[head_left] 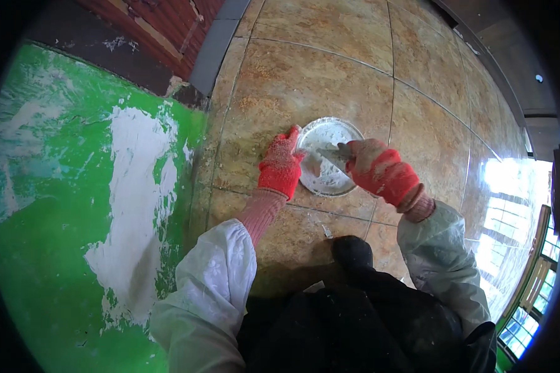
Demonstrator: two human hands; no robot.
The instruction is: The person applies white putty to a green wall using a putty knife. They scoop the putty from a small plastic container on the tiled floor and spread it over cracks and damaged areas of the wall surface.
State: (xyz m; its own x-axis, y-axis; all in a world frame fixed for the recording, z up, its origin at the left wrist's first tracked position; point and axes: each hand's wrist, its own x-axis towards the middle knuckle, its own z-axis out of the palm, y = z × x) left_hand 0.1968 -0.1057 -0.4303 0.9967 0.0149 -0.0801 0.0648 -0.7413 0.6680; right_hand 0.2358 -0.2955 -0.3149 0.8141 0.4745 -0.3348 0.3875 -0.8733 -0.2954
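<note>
A round, shallow plate [331, 195] lies on the tiled floor in front of me, with white putty [331, 135] spread and heaped inside it. My left hand [281, 166], in a dusty red work glove, grips the plate's left rim. In a matching glove, my right hand [382, 171] is closed around the handle of a putty knife [333, 156]. Its blade reaches over the plate into the putty, and the glove hides most of the handle. White smears cover both gloves.
On my left, a green wall [50, 261] carries a large patch of white putty [134, 180]. A dark red panel [168, 28] stands at the upper left. Small white crumbs [327, 232] lie on the brown floor tiles [317, 78]. Windows [522, 329] show at the lower right.
</note>
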